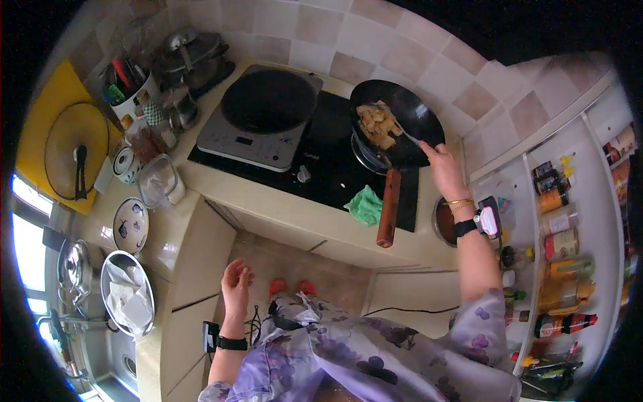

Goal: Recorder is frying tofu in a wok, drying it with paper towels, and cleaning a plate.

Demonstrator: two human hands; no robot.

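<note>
My right hand (444, 168) grips the handle of a metal utensil (406, 134) whose far end is among pale browned food pieces (376, 123) in a black wok (414, 108). The wok sits on the right burner of a black glass hob (326, 186), with its wooden handle (389, 208) pointing toward me. Left of that handle lies a crumpled green cloth (365, 206). My left hand (237, 276) hangs over the floor in front of the counter, fingers loosely curled, holding nothing.
An induction cooker (251, 145) covers the hob's left side. Seasoning jars, a glass container (158, 178), a patterned plate (130, 226) and a paper-lined bowl (110, 256) line the left counter, near the sink (108, 357). A bowl (444, 221) sits beneath my right forearm; bottle shelves (527, 201) stand right.
</note>
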